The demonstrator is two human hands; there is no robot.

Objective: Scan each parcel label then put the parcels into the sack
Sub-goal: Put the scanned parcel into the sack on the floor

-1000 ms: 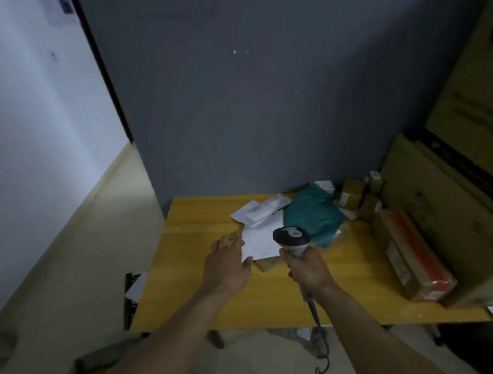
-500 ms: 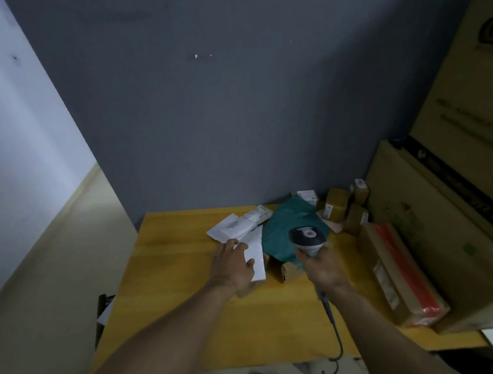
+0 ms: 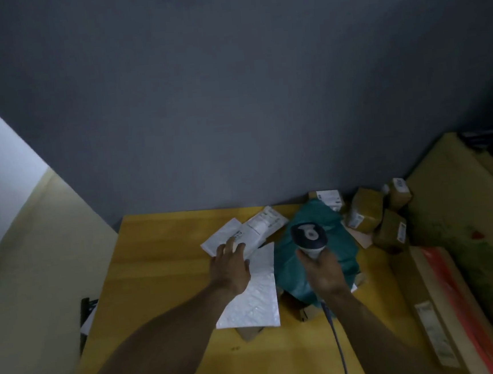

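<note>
View from a head-worn camera, looking down at two bare forearms over a yellow wooden table (image 3: 163,268) set against a dark grey wall.

The left hand (image 3: 231,267) lies with its fingers straight and spread. Its palm covers the top end of a white bubble-padded mailer (image 3: 255,302), and its fingertips reach a flat white envelope with a printed label (image 3: 261,228) just beyond. Whether it presses down or only hovers cannot be told.

The right hand (image 3: 324,272), near the left but apart from it, is wrapped around the pale handle of a dark-headed handheld scanner (image 3: 308,236), which it holds over a crumpled teal plastic mailer bag (image 3: 346,246). A grey cable (image 3: 338,343) trails from the scanner back toward the person.

Beyond the right hand sit several small brown cardboard boxes (image 3: 364,213). A long cardboard box with a red stripe (image 3: 446,303) lies to that hand's outer side.

Likely risks: the parcels overlap, so lifting one may drag its neighbours. Several labels sit close together, so the scanner could read the wrong one. The cable could also catch on a parcel.

No sack is in view. The padded mailer shows no label on its upper face. Brown cardboard pieces peek out from under it and the teal bag, mostly covered. The scene is dim and the label print is unreadable. The trigger finger is hidden.
</note>
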